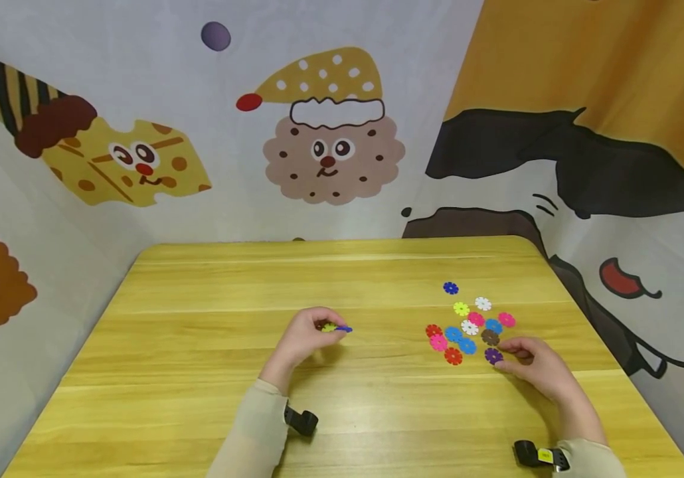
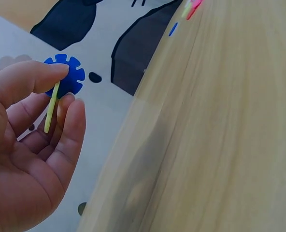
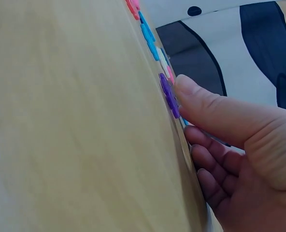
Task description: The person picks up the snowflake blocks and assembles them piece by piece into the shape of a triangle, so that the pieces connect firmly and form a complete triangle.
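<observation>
My left hand (image 1: 312, 335) is raised over the left-centre of the table. Between thumb and fingers it pinches a blue notched interlocking disc (image 2: 74, 75) joined to a yellow disc (image 2: 51, 113), which stands edge-on across it. Over on the right, my right hand (image 1: 536, 368) reaches in from the side, thumb and fingers apart and loosely bent. Its thumb tip is right at the edge of a purple disc (image 1: 494, 356), which lies flat on the table. A brown disc (image 1: 490, 337) lies just beyond, close to the index fingertip.
Several more discs lie scattered left of and beyond my right hand, among them a red disc (image 1: 453, 356), a white disc (image 1: 483, 303) and a dark blue disc (image 1: 451, 288) farthest back. The wooden table (image 1: 210, 318) meets a cartoon-printed curtain (image 1: 186, 99) behind.
</observation>
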A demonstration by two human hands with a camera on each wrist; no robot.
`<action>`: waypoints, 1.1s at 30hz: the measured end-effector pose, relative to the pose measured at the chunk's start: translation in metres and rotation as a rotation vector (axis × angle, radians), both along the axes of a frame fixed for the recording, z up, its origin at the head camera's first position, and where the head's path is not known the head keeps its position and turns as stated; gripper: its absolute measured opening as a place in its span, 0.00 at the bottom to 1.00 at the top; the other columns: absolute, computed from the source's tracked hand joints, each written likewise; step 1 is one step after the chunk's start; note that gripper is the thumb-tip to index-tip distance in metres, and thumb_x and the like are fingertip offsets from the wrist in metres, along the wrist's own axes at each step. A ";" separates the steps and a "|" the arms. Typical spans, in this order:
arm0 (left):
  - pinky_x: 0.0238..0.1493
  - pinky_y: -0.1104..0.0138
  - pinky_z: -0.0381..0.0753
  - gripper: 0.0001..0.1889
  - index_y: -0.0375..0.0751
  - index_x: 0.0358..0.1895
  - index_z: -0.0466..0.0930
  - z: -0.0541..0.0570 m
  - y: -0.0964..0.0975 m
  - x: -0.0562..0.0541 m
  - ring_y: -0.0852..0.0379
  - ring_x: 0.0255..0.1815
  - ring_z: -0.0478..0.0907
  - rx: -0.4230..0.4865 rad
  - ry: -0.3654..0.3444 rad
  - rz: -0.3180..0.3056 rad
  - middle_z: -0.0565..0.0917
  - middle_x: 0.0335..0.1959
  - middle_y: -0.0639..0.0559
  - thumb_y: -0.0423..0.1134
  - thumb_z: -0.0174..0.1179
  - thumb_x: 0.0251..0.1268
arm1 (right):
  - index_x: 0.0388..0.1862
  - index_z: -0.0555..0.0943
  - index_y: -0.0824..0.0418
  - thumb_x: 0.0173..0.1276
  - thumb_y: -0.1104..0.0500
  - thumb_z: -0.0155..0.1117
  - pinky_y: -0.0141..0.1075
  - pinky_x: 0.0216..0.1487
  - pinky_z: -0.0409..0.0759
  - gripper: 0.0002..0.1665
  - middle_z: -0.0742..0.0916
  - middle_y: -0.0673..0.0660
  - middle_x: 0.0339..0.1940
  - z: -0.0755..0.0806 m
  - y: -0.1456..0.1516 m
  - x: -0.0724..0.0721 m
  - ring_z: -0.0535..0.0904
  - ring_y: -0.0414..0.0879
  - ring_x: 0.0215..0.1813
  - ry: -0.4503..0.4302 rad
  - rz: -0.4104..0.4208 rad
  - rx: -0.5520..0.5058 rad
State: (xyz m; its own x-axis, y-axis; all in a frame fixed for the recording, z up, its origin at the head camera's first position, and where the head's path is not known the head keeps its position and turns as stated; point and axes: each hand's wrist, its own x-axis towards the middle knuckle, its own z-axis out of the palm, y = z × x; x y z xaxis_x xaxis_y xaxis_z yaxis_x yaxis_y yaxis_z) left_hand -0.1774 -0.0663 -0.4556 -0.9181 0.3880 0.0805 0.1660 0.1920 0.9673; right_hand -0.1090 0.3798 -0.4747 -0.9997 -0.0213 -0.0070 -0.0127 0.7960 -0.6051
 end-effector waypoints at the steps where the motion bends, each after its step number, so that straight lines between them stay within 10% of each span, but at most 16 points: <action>1: 0.41 0.61 0.75 0.03 0.39 0.36 0.87 0.000 -0.001 0.000 0.52 0.39 0.76 -0.002 0.000 0.003 0.84 0.39 0.51 0.31 0.70 0.59 | 0.49 0.83 0.66 0.59 0.52 0.77 0.39 0.44 0.73 0.25 0.83 0.62 0.48 0.000 0.000 0.000 0.74 0.52 0.47 0.001 0.002 0.007; 23: 0.41 0.63 0.75 0.03 0.38 0.36 0.87 -0.004 -0.002 -0.002 0.54 0.40 0.76 -0.004 0.014 0.047 0.84 0.39 0.50 0.30 0.70 0.59 | 0.44 0.75 0.67 0.68 0.68 0.66 0.31 0.32 0.73 0.09 0.82 0.59 0.33 0.000 -0.013 -0.003 0.75 0.38 0.33 0.082 0.020 -0.164; 33: 0.42 0.63 0.77 0.04 0.39 0.35 0.87 -0.004 0.006 0.002 0.54 0.41 0.78 0.051 0.010 0.070 0.84 0.38 0.52 0.30 0.71 0.57 | 0.49 0.74 0.76 0.70 0.73 0.60 0.37 0.36 0.85 0.11 0.83 0.68 0.38 0.010 -0.081 -0.029 0.83 0.45 0.35 0.075 0.148 -0.564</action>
State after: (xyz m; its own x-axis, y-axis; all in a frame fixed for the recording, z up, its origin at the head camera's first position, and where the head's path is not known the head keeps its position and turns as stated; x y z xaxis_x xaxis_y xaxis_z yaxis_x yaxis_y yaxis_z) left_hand -0.1757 -0.0608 -0.4592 -0.9419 0.3180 0.1082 0.1639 0.1540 0.9744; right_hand -0.1378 0.2991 -0.4649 -0.9831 -0.1409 0.1165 -0.1584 0.3382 -0.9276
